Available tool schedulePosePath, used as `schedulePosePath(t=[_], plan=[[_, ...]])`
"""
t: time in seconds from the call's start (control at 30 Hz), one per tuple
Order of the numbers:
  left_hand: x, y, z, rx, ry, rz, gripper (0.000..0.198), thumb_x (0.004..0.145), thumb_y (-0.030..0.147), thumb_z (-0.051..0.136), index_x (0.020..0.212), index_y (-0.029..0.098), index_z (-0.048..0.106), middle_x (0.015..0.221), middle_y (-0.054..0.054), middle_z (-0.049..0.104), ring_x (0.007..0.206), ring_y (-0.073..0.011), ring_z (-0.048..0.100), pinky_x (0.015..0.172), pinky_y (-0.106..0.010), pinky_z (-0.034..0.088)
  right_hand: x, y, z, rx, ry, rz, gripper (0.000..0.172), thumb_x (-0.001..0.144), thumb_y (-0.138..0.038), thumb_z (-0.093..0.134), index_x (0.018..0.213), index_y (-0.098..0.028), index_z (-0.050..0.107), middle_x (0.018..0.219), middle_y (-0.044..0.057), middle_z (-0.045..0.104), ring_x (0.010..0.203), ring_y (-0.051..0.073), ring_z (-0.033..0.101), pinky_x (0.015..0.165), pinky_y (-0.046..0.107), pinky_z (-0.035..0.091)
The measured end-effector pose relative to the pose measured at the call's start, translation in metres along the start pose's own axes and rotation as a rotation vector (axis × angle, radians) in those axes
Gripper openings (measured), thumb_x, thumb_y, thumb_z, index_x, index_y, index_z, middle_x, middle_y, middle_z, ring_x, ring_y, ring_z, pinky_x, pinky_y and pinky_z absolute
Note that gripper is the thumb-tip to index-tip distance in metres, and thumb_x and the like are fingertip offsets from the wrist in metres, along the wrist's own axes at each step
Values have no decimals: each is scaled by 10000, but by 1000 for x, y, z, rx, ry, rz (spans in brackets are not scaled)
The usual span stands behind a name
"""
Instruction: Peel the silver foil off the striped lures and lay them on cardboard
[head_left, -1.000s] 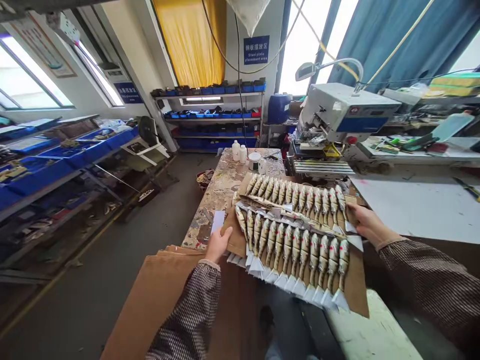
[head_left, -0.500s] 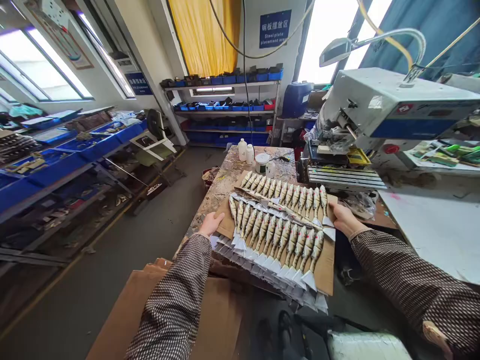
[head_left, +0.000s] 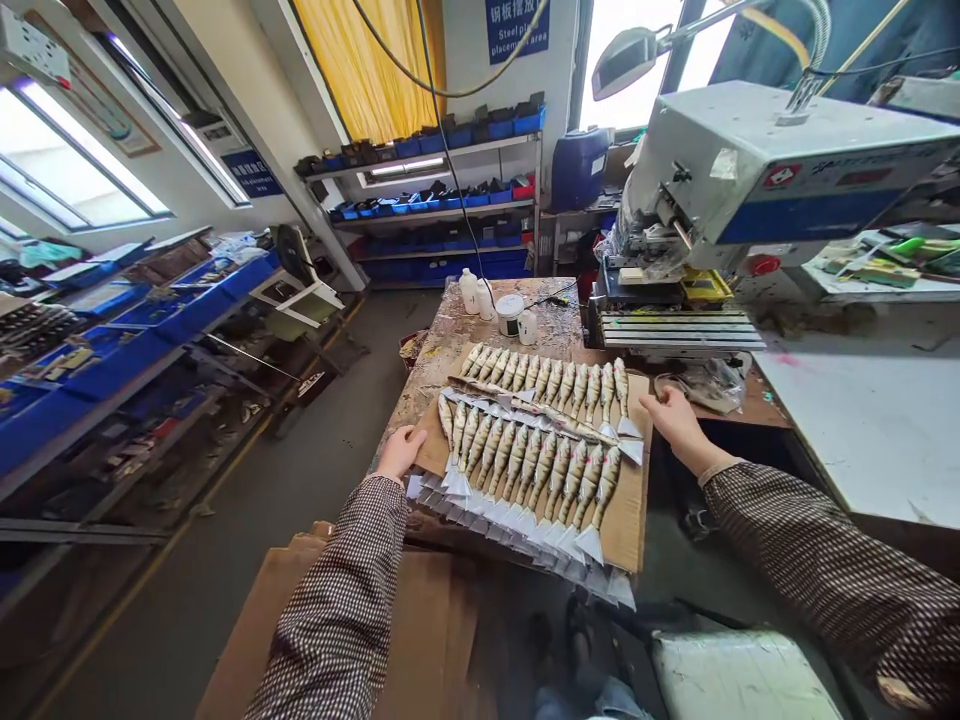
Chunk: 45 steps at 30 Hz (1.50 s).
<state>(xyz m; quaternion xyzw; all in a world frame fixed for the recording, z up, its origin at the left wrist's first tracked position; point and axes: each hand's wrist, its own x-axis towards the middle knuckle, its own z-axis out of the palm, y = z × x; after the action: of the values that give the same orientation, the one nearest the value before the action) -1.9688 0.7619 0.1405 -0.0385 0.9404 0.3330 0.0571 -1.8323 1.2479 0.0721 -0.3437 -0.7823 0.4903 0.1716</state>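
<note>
A brown cardboard sheet [head_left: 626, 510] lies on top of a stack at the near end of the worktable. It carries two rows of fish-shaped lures [head_left: 517, 455], striped, with white paper-like pieces at their tails. Between the rows, more lures lie lengthwise in a line. My left hand [head_left: 401, 452] is closed on the sheet's left edge, thumb on top. At the opposite edge, my right hand [head_left: 671, 425] pinches near the far right corner; its lower fingers are partly hidden. White-fringed layers [head_left: 517, 540] show beneath the sheet.
White bottles [head_left: 469, 292] and a white tub [head_left: 510, 314] stand on the paint-stained worktable [head_left: 420, 400]. To the right is a grey-and-blue machine [head_left: 780, 180] above a slatted plate. Large cardboard pieces [head_left: 337, 630] sit low at left, a pale stool [head_left: 742, 675] low at right.
The camera view has turned slightly, so the scene appears shifted left and the machine nearer. Both hands stay at the sheet's edges, and the lures keep their arrangement.
</note>
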Motion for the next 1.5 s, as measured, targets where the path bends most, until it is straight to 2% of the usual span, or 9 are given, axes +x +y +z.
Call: schedulePosePath(t=[0.13,0.3,0.43,0.57,0.7,0.87,1.07,1.27,1.5], plan=[[-26,3,-1,-42,236,73,456,841,351,599,1218,98,647,1292,-222,652,1139,-312,629,1048,-458,464,-32,-28,1,-282,-149,-330,495,857,-343,585,1283,-93,580,1291,191,611,1258,320,496,1120,449,333],[-110,1,15,-189,365,199,514,886,489,531,1228,119,631,1247,-201,666,1099,-276,659,995,-429,533,-64,-65,36,-557,-393,-555,302,887,-347,600,1081,-129,681,1129,161,676,1134,295,574,1017,419,403],[-185,-10,38,-389,269,175,518,840,576,608,1139,159,682,1204,-173,707,1110,-307,668,1026,-483,520,-69,-81,51,-667,-442,-514,336,964,-422,552,1026,-116,674,1123,136,673,1095,250,604,999,446,439],[-229,-15,51,-390,171,96,536,796,630,640,1103,198,714,1183,-135,730,1133,-328,660,1075,-515,478,-69,-94,50,-572,-429,-416,356,988,-453,535,1069,-132,666,1166,108,669,1124,234,608,1032,469,447],[-236,1,54,-416,93,69,605,714,695,678,1071,209,735,1118,-107,754,1111,-333,671,1096,-501,469,-72,-112,46,-293,-399,-288,300,984,-420,557,988,-140,665,1058,67,683,1027,202,632,962,427,497],[-225,45,66,-576,-131,40,684,624,706,759,1082,200,724,1093,-95,759,1094,-333,680,1104,-502,470,-95,-122,28,195,-429,-109,352,987,-436,541,810,-139,605,714,-16,600,659,114,592,660,275,524],[-237,103,117,-707,-549,61,681,692,642,777,1201,198,684,1192,-105,738,1134,-298,668,1054,-433,505,-179,-71,-18,619,-304,30,472,870,-629,564,804,-161,572,694,-19,565,587,99,535,604,267,523],[-297,129,185,-771,-999,-5,518,772,521,776,1161,184,712,1263,-134,694,1157,-287,639,944,-373,542,-279,10,-60,706,24,165,402,805,-548,673,880,-158,614,800,14,632,754,142,570,737,285,482],[-349,131,232,-696,-1174,-100,380,723,421,844,1009,192,744,1041,-65,732,977,-203,644,871,-287,526,-347,63,-101,668,106,226,299,916,-422,580,1055,-185,700,1005,64,730,939,211,656,848,337,508]])
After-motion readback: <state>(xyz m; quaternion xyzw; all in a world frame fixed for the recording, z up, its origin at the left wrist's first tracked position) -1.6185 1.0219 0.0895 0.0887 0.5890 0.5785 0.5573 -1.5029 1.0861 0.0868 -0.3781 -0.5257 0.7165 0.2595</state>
